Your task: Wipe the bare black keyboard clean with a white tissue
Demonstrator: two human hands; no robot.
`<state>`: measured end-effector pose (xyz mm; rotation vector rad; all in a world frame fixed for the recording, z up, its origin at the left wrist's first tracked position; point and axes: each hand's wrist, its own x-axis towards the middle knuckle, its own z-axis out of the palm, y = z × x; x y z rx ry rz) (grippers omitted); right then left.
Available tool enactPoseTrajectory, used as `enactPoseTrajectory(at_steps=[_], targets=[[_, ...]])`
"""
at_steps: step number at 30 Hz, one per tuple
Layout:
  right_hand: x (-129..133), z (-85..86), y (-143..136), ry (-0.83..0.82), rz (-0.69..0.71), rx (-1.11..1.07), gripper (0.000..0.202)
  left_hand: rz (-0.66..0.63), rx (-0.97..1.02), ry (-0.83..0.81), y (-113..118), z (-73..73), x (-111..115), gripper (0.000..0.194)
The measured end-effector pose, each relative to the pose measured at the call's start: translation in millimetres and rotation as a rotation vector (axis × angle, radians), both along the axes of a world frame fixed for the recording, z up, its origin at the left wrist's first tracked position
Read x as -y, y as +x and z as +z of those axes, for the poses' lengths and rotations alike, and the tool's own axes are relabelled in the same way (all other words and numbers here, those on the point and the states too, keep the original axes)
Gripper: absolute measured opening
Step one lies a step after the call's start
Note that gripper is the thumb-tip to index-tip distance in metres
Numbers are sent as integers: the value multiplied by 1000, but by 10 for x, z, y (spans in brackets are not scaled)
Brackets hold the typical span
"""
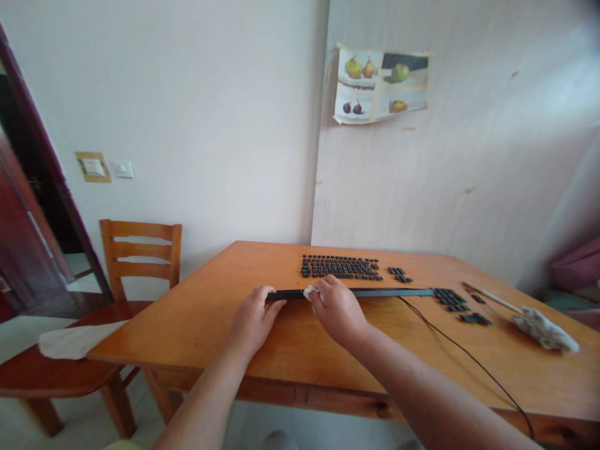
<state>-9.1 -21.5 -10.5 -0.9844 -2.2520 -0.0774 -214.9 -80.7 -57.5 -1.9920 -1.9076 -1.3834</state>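
Note:
A black keyboard base (pixel 394 292) is held just above the table, seen nearly edge-on as a long thin bar. My left hand (pixel 253 319) grips its left end, thumb on top and fingers beneath. My right hand (pixel 338 307) is closed around a small crumpled white tissue or cloth (pixel 309 292), which touches the edge of the base left of its middle. A black cable (pixel 450 340) runs from the base toward the table's front right. Behind it, loose black keycaps (pixel 341 267) lie in keyboard-like rows.
More keycaps (pixel 450 300) lie at the right, near a duster (pixel 544 328) with a fluffy grey-white head. The wooden table (pixel 187 325) meets the wall at the back. A wooden chair (pixel 140 250) with a white cloth (pixel 82 339) on its seat stands at the left.

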Motion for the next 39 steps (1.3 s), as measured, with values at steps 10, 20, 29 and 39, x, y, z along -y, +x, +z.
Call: enactPoseTrajectory(at_steps=[10,20,29,39], targets=[[-333,-45,821,-95,-103,-144,27,49,-2,-22,16,39,11,27],[-680,-160,1729,-71,-393,-185,31,66,-9,-38,-29,23,-16,32],[-902,-279,2299,-70,-571,-211,33,95,-22,-27,-65,7,-36,36],[-650,-323,1868,2,-381,-281,30,87,-11,-30,-30,31,-7,32]])
